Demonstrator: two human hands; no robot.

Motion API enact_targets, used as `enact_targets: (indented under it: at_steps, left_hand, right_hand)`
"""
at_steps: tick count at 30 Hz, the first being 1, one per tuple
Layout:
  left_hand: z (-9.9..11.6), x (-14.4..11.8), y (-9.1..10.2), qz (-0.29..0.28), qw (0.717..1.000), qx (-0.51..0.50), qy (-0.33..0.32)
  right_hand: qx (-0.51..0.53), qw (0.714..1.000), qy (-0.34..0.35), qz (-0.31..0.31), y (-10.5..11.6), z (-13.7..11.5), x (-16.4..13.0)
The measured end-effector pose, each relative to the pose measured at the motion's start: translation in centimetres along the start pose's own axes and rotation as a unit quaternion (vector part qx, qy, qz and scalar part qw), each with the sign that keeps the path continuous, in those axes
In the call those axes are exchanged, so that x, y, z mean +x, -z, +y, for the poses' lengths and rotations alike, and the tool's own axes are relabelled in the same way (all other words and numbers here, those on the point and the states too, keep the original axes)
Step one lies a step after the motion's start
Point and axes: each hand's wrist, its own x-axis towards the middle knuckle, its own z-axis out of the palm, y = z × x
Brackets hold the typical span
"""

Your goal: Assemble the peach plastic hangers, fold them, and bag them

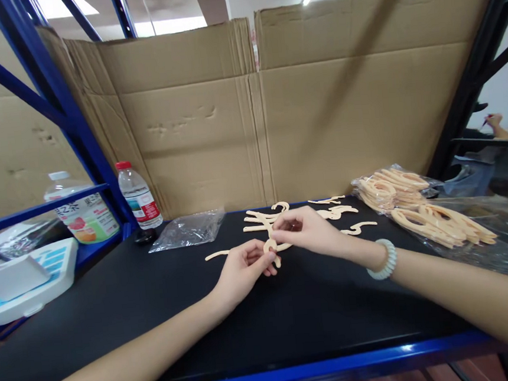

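Over the black table top, my left hand (pixel 245 267) is closed on a cream plastic folding hanger (pixel 269 246), gripping it at the round hub in its middle. Curved arms of the hanger stick out to the left, right and below my fingers. My right hand (pixel 311 230), with a pale coiled band (pixel 383 259) on the wrist, is pinched close above the hub, at the hanger's upper part. What its fingertips hold is partly hidden. Just behind lie loose straight cream strips (pixel 252 228) and a hook piece (pixel 281 206). More curved cream pieces (pixel 338 211) rest behind my right hand.
Bagged cream hanger parts (pixel 391 187) and a second pile (pixel 444 224) lie at the right on clear plastic. An empty clear bag (pixel 190 229) and a water bottle (pixel 139 194) are at the back left. Cardboard (pixel 195 124) walls the back; a blue rail (pixel 322 365) edges the front.
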Motion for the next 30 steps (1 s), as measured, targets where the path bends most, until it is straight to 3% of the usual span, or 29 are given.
enact_targets:
  at_steps: [3, 6, 7, 9, 14, 20, 25, 30]
  left_hand:
    - [0.0, 0.1, 0.4, 0.04, 0.999, -0.016, 0.011]
    - [-0.1, 0.3, 1.0, 0.105, 0.993, -0.047, 0.013]
    - [-0.1, 0.4, 1.2, 0.132, 0.989, -0.059, 0.011]
    - [-0.2, 0.6, 1.5, 0.178, 0.981, -0.077, 0.005]
    - [-0.5, 1.0, 2.4, 0.224, 0.968, -0.114, 0.004]
    - [-0.3, 1.4, 3.4, 0.244, 0.959, -0.142, 0.01]
    - [0.3, 1.6, 3.7, 0.213, 0.966, -0.148, -0.003]
    - [0.5, 1.7, 3.6, 0.171, 0.967, -0.189, -0.006]
  right_hand:
    - [-0.198, 0.979, 0.025, 0.051, 2.8, 2.7, 0.9]
    - [-0.465, 0.885, 0.014, 0.004, 5.5, 6.1, 1.0]
    - [-0.501, 0.865, -0.003, -0.023, 6.1, 7.1, 0.8]
    - [-0.514, 0.856, -0.022, -0.051, 6.6, 8.7, 0.4]
    - [-0.487, 0.872, -0.018, -0.049, 6.2, 9.8, 0.1]
    - [-0.419, 0.908, -0.025, -0.011, 6.6, 7.8, -0.1]
    - [-0.307, 0.95, 0.021, 0.051, 6.9, 5.4, -2.0]
    - [-0.316, 0.943, 0.086, 0.061, 6.6, 5.2, -3.6]
